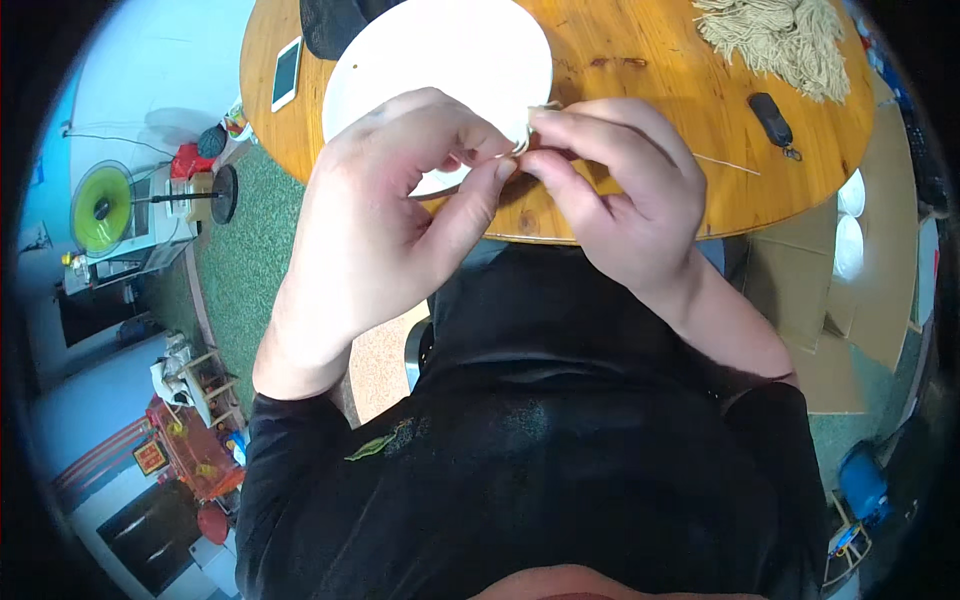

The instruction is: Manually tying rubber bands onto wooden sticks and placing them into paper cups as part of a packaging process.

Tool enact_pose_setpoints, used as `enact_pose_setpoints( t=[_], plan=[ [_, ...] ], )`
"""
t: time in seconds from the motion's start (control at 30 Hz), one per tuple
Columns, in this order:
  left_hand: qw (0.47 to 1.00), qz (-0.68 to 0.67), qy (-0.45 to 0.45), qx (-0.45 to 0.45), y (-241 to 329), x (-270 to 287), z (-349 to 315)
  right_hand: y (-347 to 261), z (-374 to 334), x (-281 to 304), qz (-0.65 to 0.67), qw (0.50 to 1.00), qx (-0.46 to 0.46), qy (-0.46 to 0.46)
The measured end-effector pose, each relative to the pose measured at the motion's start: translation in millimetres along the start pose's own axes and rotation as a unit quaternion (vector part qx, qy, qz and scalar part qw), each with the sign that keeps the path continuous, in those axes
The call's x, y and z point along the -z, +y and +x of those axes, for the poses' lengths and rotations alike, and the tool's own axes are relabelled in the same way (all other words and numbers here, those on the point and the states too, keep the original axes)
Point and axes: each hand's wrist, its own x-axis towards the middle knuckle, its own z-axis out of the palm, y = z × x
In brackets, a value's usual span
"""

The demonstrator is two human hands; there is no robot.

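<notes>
- At the white plate's (455, 45) near right edge, left hand (375, 195) and right hand (635, 190) pinch a pale strand (524, 136) between fingertips, apparently steadying it from both sides.
- Farther off, right of the plate, I see beige yarn (785, 42) heaped, perhaps kept within reach.

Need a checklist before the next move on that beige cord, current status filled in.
1. Left hand grip on the beige cord: ok, thumb and fingertip meet at it.
2. Right hand grip: cannot tell; its fingertips are at the cord, but how firmly they hold is not visible.
3. Cord fully visible between the hands: not ok, fingers hide part of it.
4. Phone and black key fob away from both hands: ok.
5. Beige yarn bundle apart from the hands: ok, at the table's far right.
6. Thin strand separate from the held cord: cannot tell, the right hand blocks the view.
</notes>
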Motion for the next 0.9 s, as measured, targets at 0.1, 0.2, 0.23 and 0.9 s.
enact_pose_setpoints(
  t=[0.1,0.2,0.23,0.9],
  plan=[
    [0.997,-0.067,0.004,0.041,5,0,0,9,-1,-3,0.004,0.999,0.044,0.0],
    [0.995,-0.084,-0.028,0.053,4,6,1,8,-2,-5,0.006,0.999,0.037,0.013],
    [0.992,-0.098,-0.044,0.063,3,8,1,5,-2,-6,0.012,0.999,0.028,0.018],
    [0.994,-0.033,-0.104,0.014,3,2,49,-33,9,6,0.41,0.722,-0.538,0.143]
  ],
)
